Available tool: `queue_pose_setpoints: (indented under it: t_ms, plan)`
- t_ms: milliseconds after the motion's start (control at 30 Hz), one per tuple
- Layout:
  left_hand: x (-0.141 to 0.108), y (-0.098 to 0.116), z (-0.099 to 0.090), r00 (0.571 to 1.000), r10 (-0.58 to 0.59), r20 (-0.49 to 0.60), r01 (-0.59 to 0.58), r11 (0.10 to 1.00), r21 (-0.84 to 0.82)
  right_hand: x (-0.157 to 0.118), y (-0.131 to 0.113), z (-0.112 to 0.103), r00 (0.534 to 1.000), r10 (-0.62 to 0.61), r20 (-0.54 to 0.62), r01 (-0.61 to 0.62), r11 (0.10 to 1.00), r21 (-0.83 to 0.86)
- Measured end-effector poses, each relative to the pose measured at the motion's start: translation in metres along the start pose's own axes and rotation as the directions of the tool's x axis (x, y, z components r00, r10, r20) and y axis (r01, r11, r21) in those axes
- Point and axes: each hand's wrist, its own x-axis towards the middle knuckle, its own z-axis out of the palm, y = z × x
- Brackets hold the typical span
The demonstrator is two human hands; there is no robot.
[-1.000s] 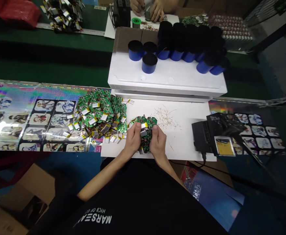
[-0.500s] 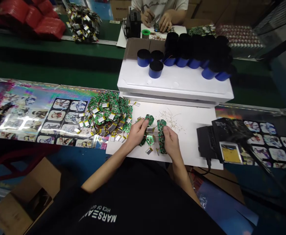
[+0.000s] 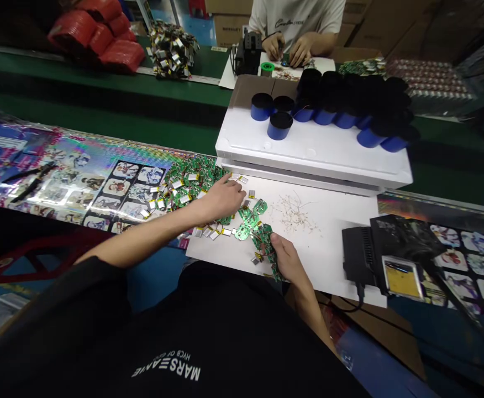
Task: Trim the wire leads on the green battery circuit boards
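Observation:
My left hand (image 3: pixel 224 198) reaches over the right side of a heap of green circuit boards (image 3: pixel 196 172) with small silver battery cells. Its fingers are bent down at the boards, and what lies under them is hidden. My right hand (image 3: pixel 287 258) grips a stack of green circuit boards (image 3: pixel 266 243) above the front of the white board (image 3: pixel 322 262). Between the hands, several loose circuit boards (image 3: pixel 247 223) with wired cells lie on the white surface. Thin wire scraps (image 3: pixel 294 214) are scattered to the right of them.
Behind the work surface, a white foam block (image 3: pixel 316 160) carries blue cylinders (image 3: pixel 279 126). A black device (image 3: pixel 360 254) with a cable stands at the right, near a yellow sponge tray (image 3: pixel 403 278). Pliers (image 3: pixel 32 179) lie far left. Across the bench, a person's hands (image 3: pixel 300 52) work on parts.
My left hand has moved left from the boards between my hands to the heap. My right hand has lowered slightly with its stack, now tilted. The camera view has shifted left.

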Motion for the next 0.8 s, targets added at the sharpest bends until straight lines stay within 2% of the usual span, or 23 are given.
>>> queue_pose_setpoints:
  t_ms: [100,200,367,500,600,733,800]
  plan:
    - [0.008,-0.022,0.003,0.991,0.107,0.083,-0.111,0.993,0.044,0.003,-0.003,0.008,0.997,-0.063,0.033,0.067,0.988,-0.139]
    - [0.008,-0.034,0.006,0.982,0.175,0.068,-0.177,0.984,0.024,0.006,-0.007,0.015,0.993,-0.093,0.077,0.107,0.973,-0.205]
    - [-0.009,-0.053,0.008,0.973,0.223,0.059,-0.222,0.975,-0.019,0.009,-0.011,0.021,0.982,-0.120,0.145,0.157,0.947,-0.281]
    - [-0.029,-0.081,0.009,0.970,0.240,0.030,-0.237,0.968,-0.077,0.011,-0.014,0.021,0.974,-0.139,0.177,0.196,0.910,-0.365]
    - [-0.044,-0.103,0.007,0.973,0.230,0.004,-0.226,0.961,-0.160,0.013,-0.015,0.022,0.977,-0.139,0.164,0.192,0.907,-0.374]
    - [-0.062,-0.127,0.004,0.971,0.225,0.077,-0.212,0.966,-0.147,0.016,-0.015,0.021,0.984,-0.119,0.134,0.159,0.926,-0.344]
    - [-0.068,-0.136,0.004,0.974,0.217,0.064,-0.204,0.964,-0.169,0.017,-0.016,0.019,0.990,-0.085,0.109,0.113,0.952,-0.284]
